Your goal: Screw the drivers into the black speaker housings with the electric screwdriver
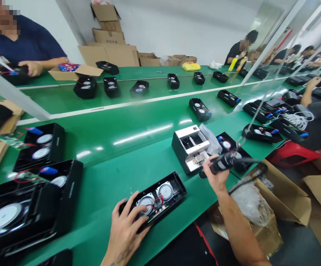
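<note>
Head view: speaker case (158, 199) apparently within left grip (128, 223)

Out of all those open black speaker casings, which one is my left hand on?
The open black casing at the bench's near edge, its two round white speakers facing up; the left hand grips its left end, touching no other casing.

The left hand (129, 225) rests over one end of an open black rectangular plastic housing (177, 188) with two round white-and-silver speakers (156, 197) and red wires inside. The right hand (217, 177) grips a black corded cylindrical power screwdriver (224, 162) just beside a white-and-black boxy machine (191, 146) on the green worktable (102, 184).
</note>
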### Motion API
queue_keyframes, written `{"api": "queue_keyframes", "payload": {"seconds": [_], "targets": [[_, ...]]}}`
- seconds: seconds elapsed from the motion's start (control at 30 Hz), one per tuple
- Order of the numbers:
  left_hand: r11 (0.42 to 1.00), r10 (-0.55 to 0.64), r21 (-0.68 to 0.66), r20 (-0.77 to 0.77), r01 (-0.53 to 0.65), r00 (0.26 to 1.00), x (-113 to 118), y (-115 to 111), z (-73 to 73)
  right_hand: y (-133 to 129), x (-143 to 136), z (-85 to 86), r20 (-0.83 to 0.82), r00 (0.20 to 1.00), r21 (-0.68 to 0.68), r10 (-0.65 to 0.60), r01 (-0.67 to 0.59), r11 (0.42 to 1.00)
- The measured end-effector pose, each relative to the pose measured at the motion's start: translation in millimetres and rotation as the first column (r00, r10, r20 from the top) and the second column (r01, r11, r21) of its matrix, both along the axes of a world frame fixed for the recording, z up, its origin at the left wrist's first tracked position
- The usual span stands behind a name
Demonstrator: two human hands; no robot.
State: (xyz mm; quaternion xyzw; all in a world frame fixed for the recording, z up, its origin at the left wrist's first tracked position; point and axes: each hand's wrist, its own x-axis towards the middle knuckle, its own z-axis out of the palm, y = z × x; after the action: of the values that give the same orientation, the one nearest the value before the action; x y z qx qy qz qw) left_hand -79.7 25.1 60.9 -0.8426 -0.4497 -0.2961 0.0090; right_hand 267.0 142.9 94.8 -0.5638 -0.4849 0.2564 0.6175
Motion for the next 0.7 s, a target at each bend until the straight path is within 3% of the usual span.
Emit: {"api": "queue_keyframes", "payload": {"seconds": [0.1, 0.17, 0.3, 0.37, 0.5, 0.7], "targets": [[0.996, -0.026, 0.078, -0.067, 0.031, 0.997, -6.5, 7.6, -2.5, -6.1, 3.4, -0.4, -0.044, 0.986, 0.019, 0.161, -0.161, 0.987], [0.991, -0.038, 0.123, -0.093, 0.05, 0.995, -8.5, 13.0, -1.7, -2.5, 10.4, 9.1, -0.096, 0.974, 0.06, 0.207, -0.202, 0.978], [0.981, -0.054, 0.18, -0.115, 0.074, 0.992, -1.3, 21.2, 3.8, 15.6, 18.4, 43.0, -0.205, 0.969, 0.311, 0.135, -0.067, 0.948], [0.981, -0.045, 0.181, -0.103, 0.063, 0.994, 6.0, 24.0, 5.4, 25.6, 14.5, 57.6, -0.21, 0.97, 0.374, 0.119, -0.033, 0.927], [0.987, -0.036, 0.153, -0.087, 0.049, 0.996, 14.8, 28.5, 3.3, 38.7, 0.6, 70.9, -0.136, 0.979, 0.287, 0.151, -0.107, 0.952], [0.993, -0.029, 0.107, -0.086, 0.038, 0.996, 11.0, 28.5, -3.3, 28.2, -1.6, 67.0, 0.001, 0.975, 0.05, 0.224, -0.224, 0.973]]}}
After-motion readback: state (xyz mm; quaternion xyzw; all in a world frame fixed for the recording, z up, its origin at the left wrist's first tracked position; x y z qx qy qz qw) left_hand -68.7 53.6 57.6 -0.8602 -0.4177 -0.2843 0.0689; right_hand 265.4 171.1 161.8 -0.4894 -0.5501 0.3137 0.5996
